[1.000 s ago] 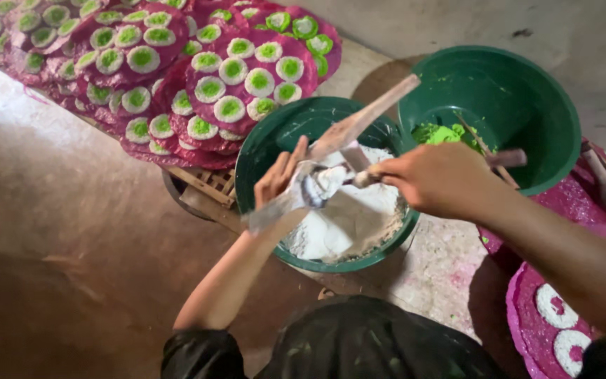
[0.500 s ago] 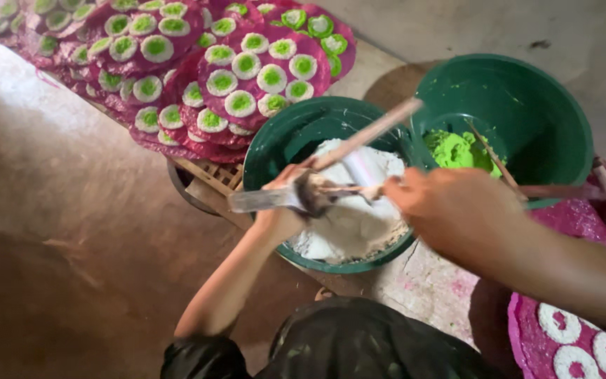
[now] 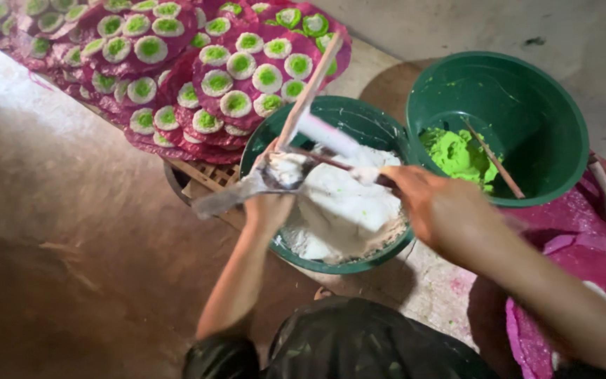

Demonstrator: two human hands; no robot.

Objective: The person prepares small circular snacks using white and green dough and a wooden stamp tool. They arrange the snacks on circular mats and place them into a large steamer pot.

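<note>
At far left and across the top lie the pink sheets point(image 3: 177, 133), overlapping one another and covered with rows of round white discs point(image 3: 236, 103), each with a green centre. They rest on a slatted wooden rack point(image 3: 208, 179) whose edge shows just below them. The brown floor point(image 3: 57, 231) fills the lower left.

My left hand point(image 3: 269, 207) is raised over the near-left rim of the green basin point(image 3: 331, 263). It is closed around a flat metal tool point(image 3: 247, 186), whose blade points down and left, past the rim. White paste clings to the tool where it meets my fingers. A long wooden stick point(image 3: 310, 88) slants up from this hand, crossing in front of the sheets.

The basin sits between the rack and the second basin. It holds a mass of white paste point(image 3: 345, 210), thick and uneven, with faint green specks at its edge.

My right hand point(image 3: 440, 210) is over the right side of the same basin, fingers closed on a thin stick point(image 3: 331, 163) that runs left toward the metal tool. A pale smeared streak crosses above it; motion blur hides what it is.

To the right, a larger green basin point(image 3: 555, 126) stands just beside the first. It contains a lump of bright green paste point(image 3: 457, 154) with a wooden stick point(image 3: 496, 161) leaning in it.

At lower right lies another pink sheet point(image 3: 590, 260).
</note>
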